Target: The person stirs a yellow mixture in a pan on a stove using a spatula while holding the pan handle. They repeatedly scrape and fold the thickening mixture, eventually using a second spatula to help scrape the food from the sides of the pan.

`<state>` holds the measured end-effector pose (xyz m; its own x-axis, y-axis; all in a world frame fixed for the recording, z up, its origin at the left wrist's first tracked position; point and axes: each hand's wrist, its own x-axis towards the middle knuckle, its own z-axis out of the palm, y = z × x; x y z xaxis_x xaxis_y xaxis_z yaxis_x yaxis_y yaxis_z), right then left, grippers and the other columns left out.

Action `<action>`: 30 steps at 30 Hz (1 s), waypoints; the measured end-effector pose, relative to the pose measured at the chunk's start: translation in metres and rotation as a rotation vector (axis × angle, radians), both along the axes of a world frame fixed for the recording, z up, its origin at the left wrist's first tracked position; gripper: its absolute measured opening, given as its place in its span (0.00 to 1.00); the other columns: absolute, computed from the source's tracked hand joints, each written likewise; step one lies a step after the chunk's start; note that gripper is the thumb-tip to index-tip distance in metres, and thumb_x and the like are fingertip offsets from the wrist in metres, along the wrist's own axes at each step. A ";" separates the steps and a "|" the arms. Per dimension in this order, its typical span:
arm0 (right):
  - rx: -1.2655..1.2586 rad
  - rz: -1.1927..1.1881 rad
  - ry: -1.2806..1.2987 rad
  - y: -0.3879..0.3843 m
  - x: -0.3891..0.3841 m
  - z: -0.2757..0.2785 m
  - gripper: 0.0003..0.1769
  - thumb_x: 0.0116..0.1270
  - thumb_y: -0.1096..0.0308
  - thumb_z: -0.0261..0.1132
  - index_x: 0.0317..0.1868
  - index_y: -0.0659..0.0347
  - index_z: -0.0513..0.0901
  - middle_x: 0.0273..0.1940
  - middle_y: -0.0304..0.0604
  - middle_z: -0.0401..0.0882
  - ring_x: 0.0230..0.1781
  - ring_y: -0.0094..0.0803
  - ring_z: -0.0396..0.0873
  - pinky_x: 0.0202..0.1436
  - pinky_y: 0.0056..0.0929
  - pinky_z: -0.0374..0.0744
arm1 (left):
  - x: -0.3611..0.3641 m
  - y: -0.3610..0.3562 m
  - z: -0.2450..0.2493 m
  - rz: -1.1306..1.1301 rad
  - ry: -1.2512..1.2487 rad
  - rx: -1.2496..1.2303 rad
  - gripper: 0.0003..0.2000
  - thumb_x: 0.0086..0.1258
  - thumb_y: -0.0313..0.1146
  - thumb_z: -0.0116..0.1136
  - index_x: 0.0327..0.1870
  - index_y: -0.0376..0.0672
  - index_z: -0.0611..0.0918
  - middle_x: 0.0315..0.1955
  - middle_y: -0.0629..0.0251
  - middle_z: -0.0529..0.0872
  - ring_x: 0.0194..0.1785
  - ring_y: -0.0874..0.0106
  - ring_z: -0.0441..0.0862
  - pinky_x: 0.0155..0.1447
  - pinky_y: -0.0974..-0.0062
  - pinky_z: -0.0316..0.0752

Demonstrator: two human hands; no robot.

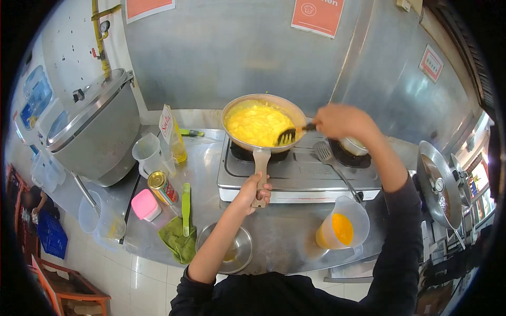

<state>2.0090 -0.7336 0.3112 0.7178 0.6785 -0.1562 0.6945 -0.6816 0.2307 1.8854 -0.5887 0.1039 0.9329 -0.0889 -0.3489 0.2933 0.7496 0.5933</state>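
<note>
My left hand [254,193] is wrapped round the wooden-coloured handle of a frying pan [261,154], which sits on the left burner of a gas stove [295,179]. Soft yellow scrambled egg [255,122] fills the pan. From the right, my right hand [340,122] grips a black slotted turner [286,137], its head dipped in the egg near the pan's right side. A grey slotted turner [329,158] lies across the stove top below my right hand. A small pot [354,146] on the right burner is partly hidden by my right arm.
A pitcher of orange-yellow liquid [342,229] stands right of a steel bowl [240,250]. Leftward are a green cloth [179,239], green-handled utensil [186,208], can [162,187], pink-lidded tub [145,204], clear jug [147,150] and large steel cooker [100,126]. A wok [437,184] is far right.
</note>
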 end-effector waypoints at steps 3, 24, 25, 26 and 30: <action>0.060 -0.007 0.025 -0.002 -0.023 -0.036 0.12 0.51 0.72 0.53 0.34 0.67 0.80 0.33 0.57 0.78 0.35 0.47 0.78 0.39 0.38 0.76 | 0.003 0.003 -0.005 -0.012 -0.013 -0.013 0.12 0.69 0.43 0.35 0.43 0.45 0.63 0.20 0.73 0.65 0.17 0.83 0.60 0.22 0.83 0.62; 0.066 0.067 -0.028 0.024 0.025 -0.046 0.17 0.54 0.67 0.52 0.44 0.58 0.77 0.35 0.54 0.78 0.35 0.48 0.77 0.41 0.42 0.75 | 0.002 0.002 0.001 -0.008 0.021 0.037 0.12 0.69 0.44 0.35 0.43 0.45 0.63 0.20 0.73 0.64 0.17 0.83 0.59 0.22 0.83 0.63; -0.030 -0.043 -0.068 0.023 0.028 -0.043 0.17 0.54 0.67 0.51 0.44 0.58 0.77 0.35 0.55 0.78 0.36 0.48 0.77 0.41 0.41 0.75 | 0.001 0.002 0.001 -0.008 0.018 0.043 0.13 0.69 0.44 0.35 0.44 0.45 0.63 0.20 0.73 0.64 0.17 0.83 0.59 0.22 0.82 0.63; -0.030 -0.045 -0.065 0.025 0.035 -0.046 0.17 0.54 0.67 0.51 0.44 0.58 0.77 0.35 0.55 0.78 0.36 0.48 0.77 0.41 0.41 0.75 | 0.001 0.002 0.001 -0.009 0.021 0.043 0.13 0.69 0.44 0.35 0.44 0.45 0.63 0.20 0.73 0.64 0.17 0.83 0.59 0.22 0.82 0.63; 0.116 0.027 -0.112 0.038 0.061 -0.089 0.16 0.53 0.68 0.51 0.42 0.58 0.78 0.35 0.55 0.77 0.35 0.48 0.77 0.41 0.41 0.75 | 0.001 0.001 0.000 0.000 -0.001 0.052 0.12 0.69 0.43 0.35 0.44 0.45 0.63 0.20 0.73 0.64 0.17 0.83 0.59 0.21 0.82 0.63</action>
